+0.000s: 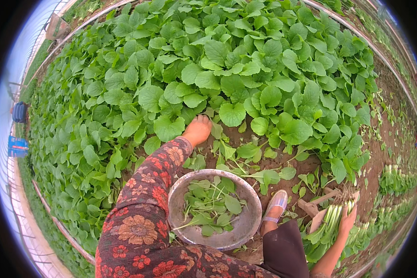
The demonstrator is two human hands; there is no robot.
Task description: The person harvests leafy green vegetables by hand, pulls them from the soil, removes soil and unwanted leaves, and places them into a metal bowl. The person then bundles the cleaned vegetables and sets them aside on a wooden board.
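My left hand reaches in at the near edge of a dense bed of leafy greens. Its fingertips are partly hidden among leaves, so I cannot see whether they grip a stem. At the lower right my right hand is around the pale stems of a bunch of leafy greens. The bunch lies in a small wooden stand, its roots pointing away from me. A worn metal basin sits in front of me, with loose leaves in it.
Bare soil strewn with loose leaves lies between bed and basin. My shoe stands right of the basin. Tied bunches of greens are laid out at the far right. A blue container stands beyond the bed's left side.
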